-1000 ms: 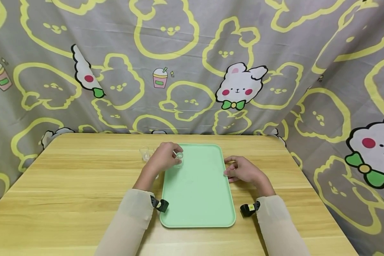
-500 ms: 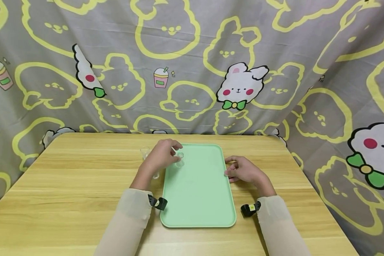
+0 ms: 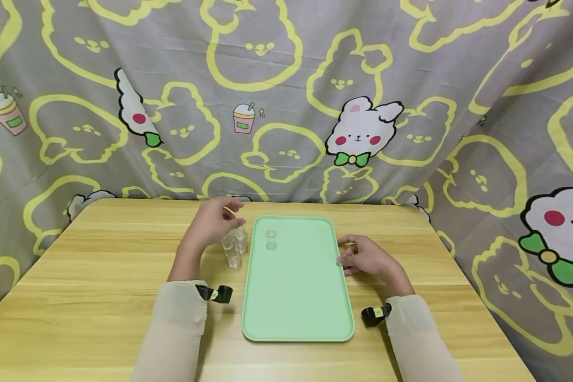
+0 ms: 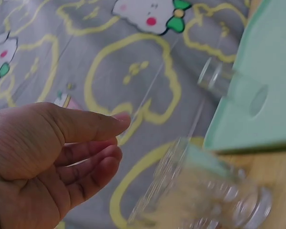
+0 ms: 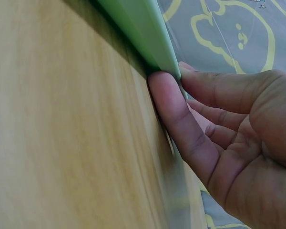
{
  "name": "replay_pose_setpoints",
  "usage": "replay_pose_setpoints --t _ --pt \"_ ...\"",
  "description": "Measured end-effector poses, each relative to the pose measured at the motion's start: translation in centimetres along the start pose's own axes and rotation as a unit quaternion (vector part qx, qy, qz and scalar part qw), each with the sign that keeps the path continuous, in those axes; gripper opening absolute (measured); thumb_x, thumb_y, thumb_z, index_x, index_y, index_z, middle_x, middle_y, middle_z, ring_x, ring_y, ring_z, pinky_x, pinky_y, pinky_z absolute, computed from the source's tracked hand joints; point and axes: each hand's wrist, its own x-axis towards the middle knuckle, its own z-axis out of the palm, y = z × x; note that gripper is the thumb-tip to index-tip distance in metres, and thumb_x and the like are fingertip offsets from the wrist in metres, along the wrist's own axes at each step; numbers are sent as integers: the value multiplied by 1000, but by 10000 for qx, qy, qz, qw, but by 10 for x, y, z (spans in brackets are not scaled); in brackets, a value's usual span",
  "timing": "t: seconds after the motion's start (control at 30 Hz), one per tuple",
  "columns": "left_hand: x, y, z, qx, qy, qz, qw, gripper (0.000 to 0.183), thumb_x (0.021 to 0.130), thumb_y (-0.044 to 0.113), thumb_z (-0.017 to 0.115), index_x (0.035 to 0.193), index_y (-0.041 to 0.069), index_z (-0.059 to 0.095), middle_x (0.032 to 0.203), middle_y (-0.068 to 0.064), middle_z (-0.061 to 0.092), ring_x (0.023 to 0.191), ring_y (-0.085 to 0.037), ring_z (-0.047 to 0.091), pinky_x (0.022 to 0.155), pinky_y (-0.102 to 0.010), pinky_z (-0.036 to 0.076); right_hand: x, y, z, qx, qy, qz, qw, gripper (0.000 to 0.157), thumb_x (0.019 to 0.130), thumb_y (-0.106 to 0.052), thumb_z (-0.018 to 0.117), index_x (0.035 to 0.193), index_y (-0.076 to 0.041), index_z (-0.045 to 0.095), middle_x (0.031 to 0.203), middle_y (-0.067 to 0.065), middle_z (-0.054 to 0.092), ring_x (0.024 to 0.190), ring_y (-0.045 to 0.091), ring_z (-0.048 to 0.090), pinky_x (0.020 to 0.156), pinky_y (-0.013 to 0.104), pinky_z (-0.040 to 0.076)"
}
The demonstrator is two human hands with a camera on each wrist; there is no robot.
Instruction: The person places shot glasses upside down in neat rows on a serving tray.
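On the far left part of the light green tray [image 3: 298, 297], a small clear shot glass [image 3: 271, 240] stands upright. My left hand [image 3: 210, 223] is left of the tray, above a cluster of several clear shot glasses [image 3: 233, 249] on the table, some partly hidden behind it. Nothing is in its grasp; in the left wrist view its fingers [image 4: 93, 174] are loosely bent and apart from the glasses. At the tray's right edge, my right hand [image 3: 365, 257] pinches the rim between thumb and fingers, as the right wrist view shows.
The wooden table [image 3: 110, 297] extends to both sides of the tray. A grey patterned curtain [image 3: 286, 106] hangs behind the table and along its right side. Each wrist carries a small black camera, the left one [image 3: 215, 293] near the tray's left edge.
My left hand has let go of the shot glass on the tray and moved left to above the cluster of glasses. The right hand stays at the tray's edge.
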Motion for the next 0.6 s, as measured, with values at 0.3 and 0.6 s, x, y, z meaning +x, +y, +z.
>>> replay_pose_setpoints --t 0.3,0.6 --pt "-10 -29 -27 -52 305 -402 9987 40 94 13 75 132 6 65 125 -15 66 108 -33 65 87 -48 55 2 1 -1 66 -44 -17 10000 52 98 4 65 146 4 46 99 20 63 81 27 70 73 41 63" --pt "-16 -54 -37 -157 167 -649 9976 46 94 10 74 138 4 61 131 -21 62 113 -37 64 90 -47 55 3 9 -6 248 -199 -167 9994 55 97 5 64 148 6 43 100 21 64 83 27 70 75 42 63"
